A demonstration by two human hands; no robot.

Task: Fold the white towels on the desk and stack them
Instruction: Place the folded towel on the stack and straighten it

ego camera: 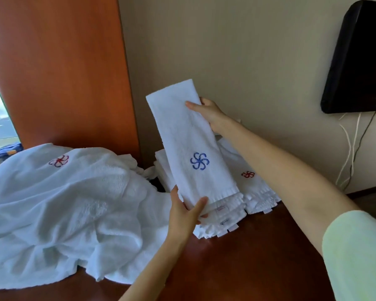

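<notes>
While both hands hold it, a folded white towel [189,135] with a blue flower mark hangs in the air over the brown desk [258,246]. It is long and thin and tilts, with the far end higher. The left hand [182,211] pinches the near end, with the thumb on top and the fingers under it. The right hand [211,114] grips the far end, thumb in front and fingers curled behind.

Just under the near end sits a stack of folded towels [221,224]; I cannot tell if they touch. Beside it on the right lies a second stack [254,185] with a red flower mark. A big messy pile of white towels [63,203] covers the left side of the desk. A black TV [360,57] hangs on the wall at the right, with cords [347,153] below it.
</notes>
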